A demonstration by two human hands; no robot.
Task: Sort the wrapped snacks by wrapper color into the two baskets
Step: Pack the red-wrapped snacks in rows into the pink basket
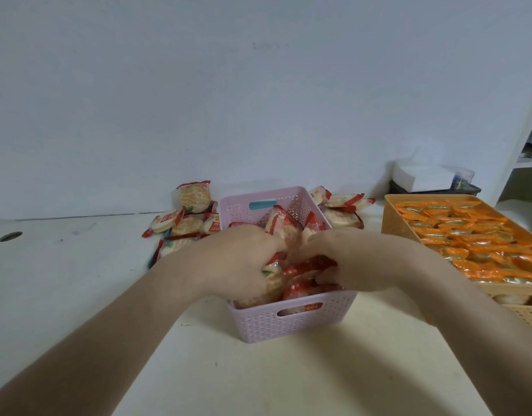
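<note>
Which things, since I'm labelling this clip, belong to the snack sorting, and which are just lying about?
Job: pink basket; red-wrapped snacks gripped by left hand and right hand; loose red-wrapped snacks; orange basket; orange-wrapped snacks.
Lying about: tissue box; dark tray beneath it.

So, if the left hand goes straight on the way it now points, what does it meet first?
The red-wrapped round snacks piled in the lilac perforated plastic basket: the left hand grips some. Just beyond them is the right hand, probably next, though depth is unclear.
</note>
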